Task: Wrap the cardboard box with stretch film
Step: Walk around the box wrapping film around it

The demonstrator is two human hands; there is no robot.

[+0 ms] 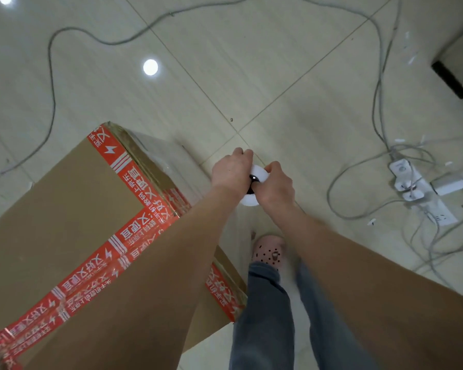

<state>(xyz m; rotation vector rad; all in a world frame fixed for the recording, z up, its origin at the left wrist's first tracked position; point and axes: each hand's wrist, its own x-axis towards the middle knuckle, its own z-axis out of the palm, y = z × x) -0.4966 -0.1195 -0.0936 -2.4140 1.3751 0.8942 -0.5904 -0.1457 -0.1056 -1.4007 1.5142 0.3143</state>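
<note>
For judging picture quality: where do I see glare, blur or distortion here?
Head view: two lamp reflections glare on the glossy floor; the wide-angle lens stretches the forearms and skews the cardboard box; the slipper looks softly blurred.

Cannot see most of the stretch film roll (259, 173) behind fingers (242, 154). Cannot see whole cardboard box (59, 198), cut at left edge.

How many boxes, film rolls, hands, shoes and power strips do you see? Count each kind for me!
cardboard box: 1
stretch film roll: 1
hands: 2 (left hand, right hand)
pink shoe: 1
power strip: 1
Total: 6
</note>
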